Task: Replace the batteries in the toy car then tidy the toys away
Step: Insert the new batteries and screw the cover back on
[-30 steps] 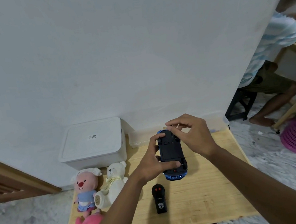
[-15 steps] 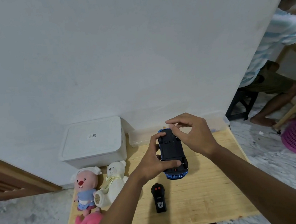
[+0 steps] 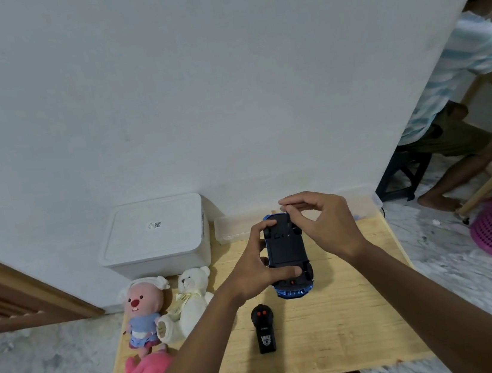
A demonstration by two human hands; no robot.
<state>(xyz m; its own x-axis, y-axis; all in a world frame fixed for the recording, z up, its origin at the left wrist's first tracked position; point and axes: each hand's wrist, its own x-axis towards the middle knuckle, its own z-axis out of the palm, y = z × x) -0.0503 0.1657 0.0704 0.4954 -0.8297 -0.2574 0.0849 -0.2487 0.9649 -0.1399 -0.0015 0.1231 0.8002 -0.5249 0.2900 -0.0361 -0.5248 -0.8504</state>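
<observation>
Little moved: left hand (image 3: 250, 276) grips one upturned car (image 3: 286, 250); right hand (image 3: 324, 223) pinches, contents unclear; three plushes (image 3: 142, 312) (image 3: 188, 303) (image 3: 146, 368).

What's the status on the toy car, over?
Left hand grips toy car, underside up. Right hand pinches thin tool at its far end. Remote lies on table, clear of hands.

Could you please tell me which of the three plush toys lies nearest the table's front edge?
The plain bright-pink plush toy; the pink-faced doll in blue and cream teddy bear sit farther back.
</observation>
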